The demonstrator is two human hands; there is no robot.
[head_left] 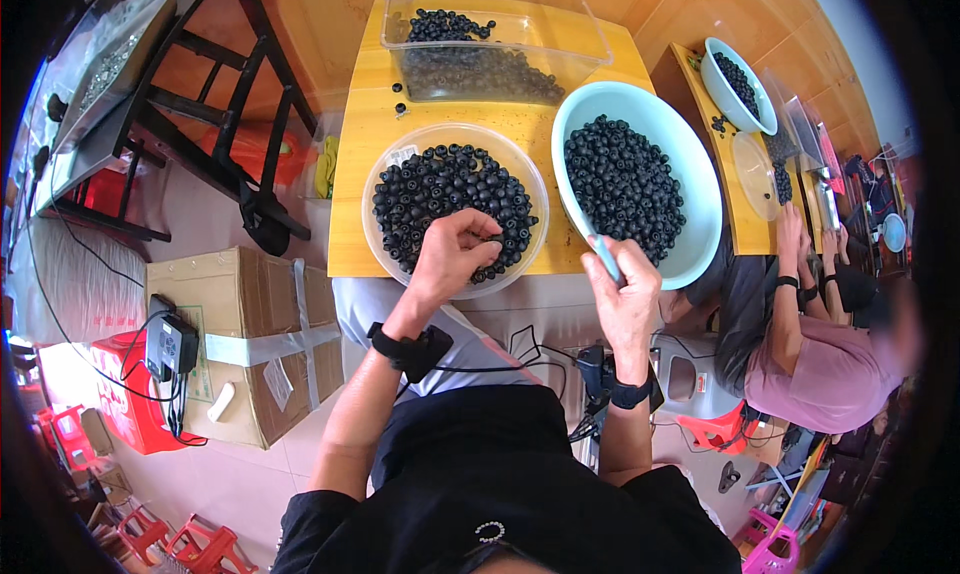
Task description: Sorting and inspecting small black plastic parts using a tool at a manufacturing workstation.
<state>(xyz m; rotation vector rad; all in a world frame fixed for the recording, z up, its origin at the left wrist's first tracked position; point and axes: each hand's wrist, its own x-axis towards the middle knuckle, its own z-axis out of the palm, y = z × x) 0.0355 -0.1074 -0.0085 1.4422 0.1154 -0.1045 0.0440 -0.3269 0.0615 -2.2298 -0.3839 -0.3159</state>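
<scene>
Black beads [420, 199], round with holes, fill a round clear plastic tray [540, 189] in front of me on a yellow wooden table [350, 194]. Over the tray's near right part is my left hand [455, 259], its thumb and fingers pinched together; whatever sits between the fingertips is hidden. To the right, a light blue basin [700, 189] holds a heap of similar black beads [625, 189]. At its near left rim, my right hand [628, 289] is closed around a slim light blue piece [606, 258], its kind unclear.
Behind the tray stands a clear plastic box [490, 74] with more beads. A taped cardboard box [250, 344] is at my left, near a black metal frame [225, 94]. At right, a person in a pink shirt [825, 359] works at another table with a light blue basin [765, 114].
</scene>
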